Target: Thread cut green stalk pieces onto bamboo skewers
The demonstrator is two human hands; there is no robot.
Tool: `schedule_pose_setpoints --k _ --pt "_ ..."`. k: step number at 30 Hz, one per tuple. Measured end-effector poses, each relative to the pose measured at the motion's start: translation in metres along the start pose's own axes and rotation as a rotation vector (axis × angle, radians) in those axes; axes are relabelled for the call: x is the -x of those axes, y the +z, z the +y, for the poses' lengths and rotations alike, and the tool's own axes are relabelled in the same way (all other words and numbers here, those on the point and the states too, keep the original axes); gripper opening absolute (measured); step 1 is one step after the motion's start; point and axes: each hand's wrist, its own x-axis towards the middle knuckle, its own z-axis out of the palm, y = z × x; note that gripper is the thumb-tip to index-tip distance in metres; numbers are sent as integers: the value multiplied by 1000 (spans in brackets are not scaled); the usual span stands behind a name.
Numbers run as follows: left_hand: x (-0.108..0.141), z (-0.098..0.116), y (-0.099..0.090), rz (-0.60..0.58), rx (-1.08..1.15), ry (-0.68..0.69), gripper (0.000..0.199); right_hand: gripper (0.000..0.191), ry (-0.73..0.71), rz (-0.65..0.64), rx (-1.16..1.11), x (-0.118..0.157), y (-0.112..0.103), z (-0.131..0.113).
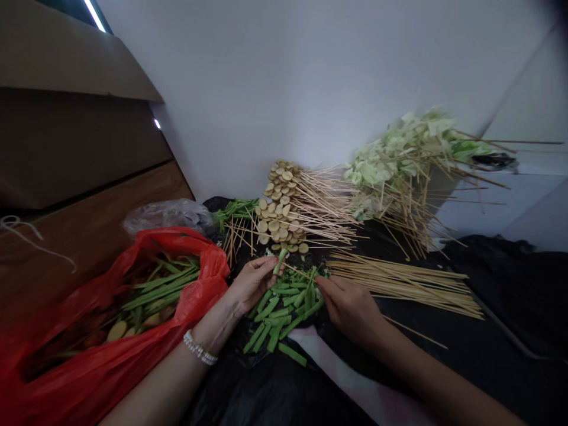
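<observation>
Bean pieces (279,310) between bag (110,331) and skewers (403,281)

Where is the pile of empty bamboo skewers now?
In the head view, the empty bamboo skewers lie on the black sheet, right of centre, just beyond the right hand and below the skewered leafy greens.

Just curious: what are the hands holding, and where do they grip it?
The left hand pinches a bean piece near its lower end; the right hand holds a skewer at its end.
</observation>
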Motion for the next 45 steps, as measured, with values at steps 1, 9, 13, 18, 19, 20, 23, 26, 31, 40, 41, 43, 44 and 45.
schedule_pose_setpoints --k 1,9,13,18,19,20,23,26,31,40,41,43,44,45 --pt "0 0 0 2 -2 1 17 27 -2 -5 -4 0 0 0" --pt "0 -9 2 -14 -80 71 29 28 35 -75 -33 1 0 -5" --pt "1 -10 4 -2 -78 88 28 26 38 -70 -76 1 2 -5" --pt "6 -4 8 -9 -28 75 28 28 26 6 -114 1 1 -3" --pt "7 -3 8 -18 -18 65 28 28 21 16 -121 2 1 -3" --pt "8 -2 8 -30 -5 54 29 27 16 26 -125 2 1 -3" --pt "9 -2 9 -73 66 31 29 27 4 53 -131 3 2 -2" --pt "9 -5 9 -105 124 22 29 28 0 55 -165 3 4 -3" --pt "9 -9 10 -109 131 15 27 28 -5 92 -200 3 4 -4" --pt "12 -11 14 -80 32 70 22 31 -111 203 24 4 4 -4" --pt "13 -11 15 -80 26 72 21 31 -106 200 13 4 4 -5" --pt "14 -12 16 -78 19 71 21 31 -86 186 -31 4 3 -5" --pt "15 -13 18 -74 14 69 21 30 -80 180 -48 4 3 -6" --pt "17 -15 20 -72 7 63 21 30 -81 177 -52 4 3 -6"
